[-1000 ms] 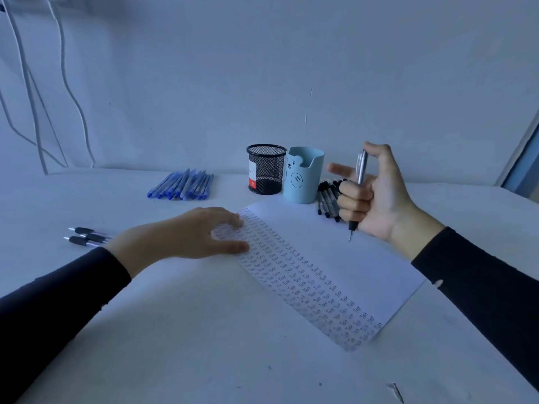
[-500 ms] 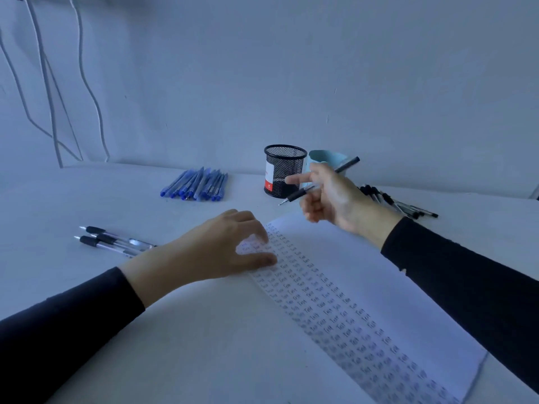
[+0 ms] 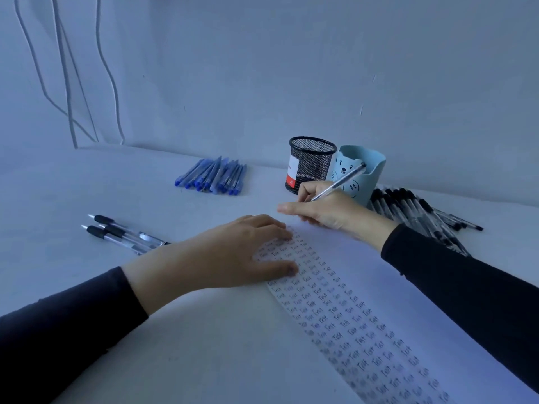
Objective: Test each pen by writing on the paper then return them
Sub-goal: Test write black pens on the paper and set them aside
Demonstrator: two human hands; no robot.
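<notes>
A white sheet of paper (image 3: 361, 275) lies diagonally on the table, its left strip filled with rows of small handwritten words. My left hand (image 3: 227, 258) rests flat on the paper's upper left part, fingers spread. My right hand (image 3: 323, 208) grips a clear pen (image 3: 338, 182) in a writing hold at the paper's far corner; the tip is hidden behind my fingers and the pen's back end points up to the right.
A black mesh cup (image 3: 310, 164) and a light blue bear cup (image 3: 358, 176) stand at the back. Several blue pens (image 3: 213, 177) lie to the left of the cups, several black-capped pens (image 3: 420, 214) to the right, and a few black-grip pens (image 3: 122, 233) at left. Cables (image 3: 67, 83) hang on the wall.
My right hand turned the pen from upright in a fist into a writing hold and lowered it to the paper's far corner. The left hand stayed on the paper.
</notes>
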